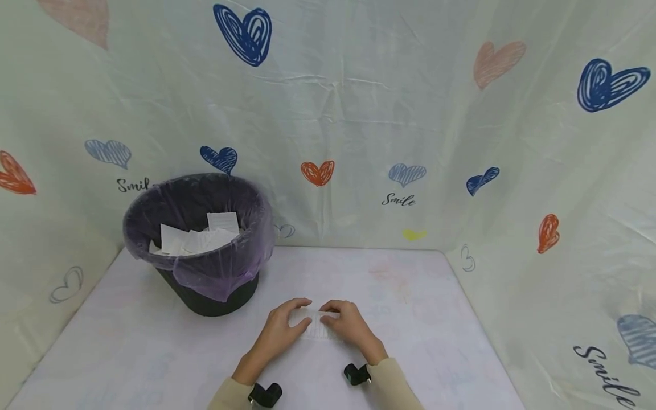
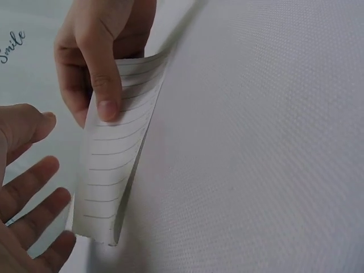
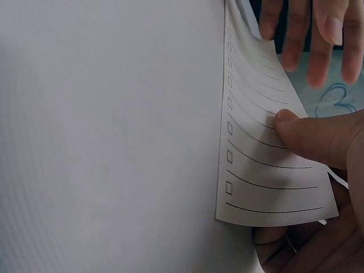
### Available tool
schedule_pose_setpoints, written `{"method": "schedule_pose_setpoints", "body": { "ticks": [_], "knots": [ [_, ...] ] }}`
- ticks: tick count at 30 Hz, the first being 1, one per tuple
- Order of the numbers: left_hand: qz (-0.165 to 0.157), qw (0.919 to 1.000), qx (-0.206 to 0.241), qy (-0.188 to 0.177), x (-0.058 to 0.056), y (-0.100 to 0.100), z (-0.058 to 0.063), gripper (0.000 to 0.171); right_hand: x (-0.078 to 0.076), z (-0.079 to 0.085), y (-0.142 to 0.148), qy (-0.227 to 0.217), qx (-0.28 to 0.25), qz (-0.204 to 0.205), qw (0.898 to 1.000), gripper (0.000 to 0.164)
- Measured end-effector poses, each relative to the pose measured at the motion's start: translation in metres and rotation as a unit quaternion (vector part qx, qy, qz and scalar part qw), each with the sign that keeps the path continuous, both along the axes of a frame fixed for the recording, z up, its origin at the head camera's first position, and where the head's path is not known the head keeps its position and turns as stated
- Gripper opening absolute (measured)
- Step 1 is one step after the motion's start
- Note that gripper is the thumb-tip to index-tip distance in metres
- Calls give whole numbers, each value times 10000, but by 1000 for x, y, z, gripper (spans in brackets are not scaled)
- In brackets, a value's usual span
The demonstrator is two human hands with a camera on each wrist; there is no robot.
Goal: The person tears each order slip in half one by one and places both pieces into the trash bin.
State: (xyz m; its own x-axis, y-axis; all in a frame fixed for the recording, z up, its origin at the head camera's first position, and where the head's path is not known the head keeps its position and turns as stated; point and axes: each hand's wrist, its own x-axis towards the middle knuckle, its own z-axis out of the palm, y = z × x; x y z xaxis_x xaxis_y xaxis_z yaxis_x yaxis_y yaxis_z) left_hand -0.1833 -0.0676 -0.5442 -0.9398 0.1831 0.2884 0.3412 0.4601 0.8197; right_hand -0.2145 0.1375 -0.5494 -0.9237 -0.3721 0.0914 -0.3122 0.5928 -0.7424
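Note:
My right hand (image 1: 351, 326) pinches a strip of lined paper (image 3: 261, 187) between thumb and fingers. Small checkboxes run down one edge of this paper, and it bends in a curve. In the left wrist view, the paper strip (image 2: 105, 170) hangs from the right hand (image 2: 99, 34), its far end ragged. My left hand (image 1: 279, 331) is at the paper's other side with its fingers spread. A gap shows between the left fingers (image 2: 34, 176) and the thumb. Whether any left finger brushes the paper's edge is hard to tell.
A black bin (image 1: 217, 304) with a purple plastic liner (image 1: 220, 273) stands at the back left of the white table (image 1: 410, 319). Several white paper pieces (image 1: 197, 240) lie inside it. A heart-patterned curtain (image 1: 353, 131) encloses the back and sides.

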Motion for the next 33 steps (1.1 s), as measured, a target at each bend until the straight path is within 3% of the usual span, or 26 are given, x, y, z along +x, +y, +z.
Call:
{"method": "schedule_pose_setpoints", "body": {
  "ticks": [6, 13, 17, 23, 33],
  "knots": [
    [16, 10000, 56, 51, -4, 0, -4, 35, 1, -3, -7, 100, -10, 89, 9999, 9],
    [266, 9982, -259, -467, -5, 0, -11, 21, 5, -2, -13, -44, -75, 98, 9999, 6],
    [394, 9966, -438, -572, -6, 0, -14, 13, 7, -1, -15, -48, -65, 40, 10000, 6],
    [297, 9962, -449, -677, -5, -1, -12, 6, 8, -1, -15, -108, -44, 52, 9999, 6],
    [62, 9954, -608, -734, -5, -1, -12, 9, 12, -1, -16, -45, -191, 27, 9998, 8]
  ]
}}
